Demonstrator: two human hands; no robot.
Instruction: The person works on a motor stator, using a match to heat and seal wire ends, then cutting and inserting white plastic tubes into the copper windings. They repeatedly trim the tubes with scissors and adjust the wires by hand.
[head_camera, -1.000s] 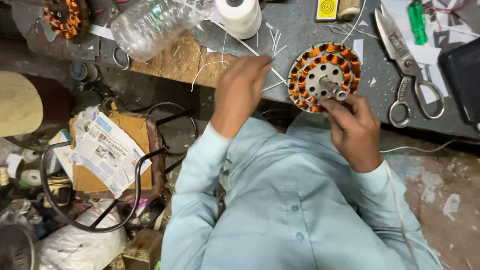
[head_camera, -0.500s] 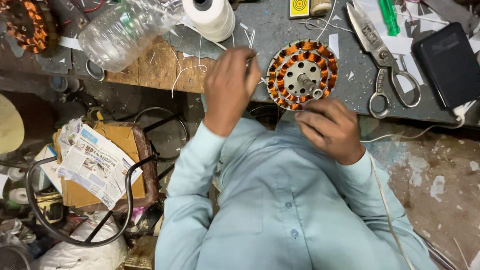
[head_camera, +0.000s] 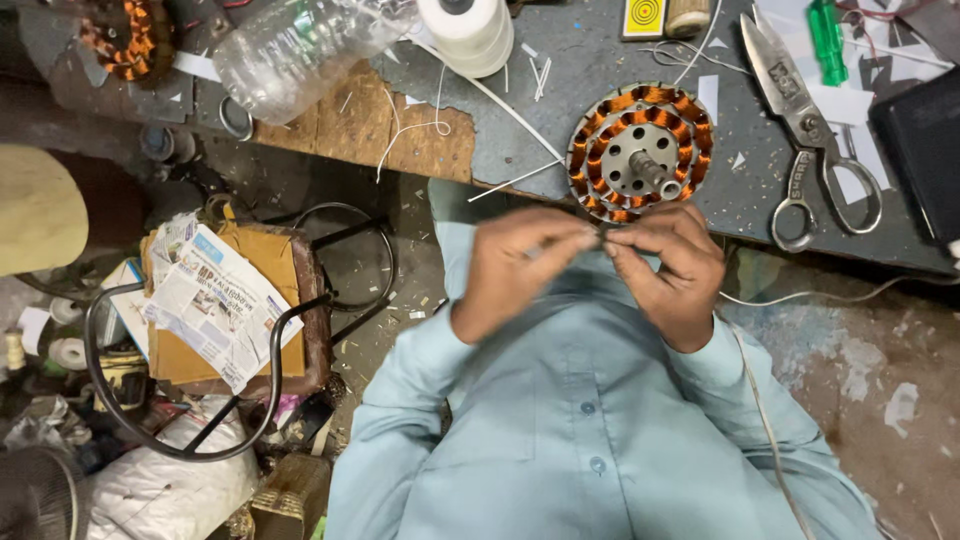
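Fingers of left hand and right hand pinch together just below copper-wound stator; held item unclear.

both hands meet in front of the chest: left hand and right hand pinch fingertips together, elbows bent, forearms angled inward.

Light: even, soft, from overhead | Shadows: deep under the bench at left | Blur: left hand motion-smeared | Focus: sharp centre, softer corners
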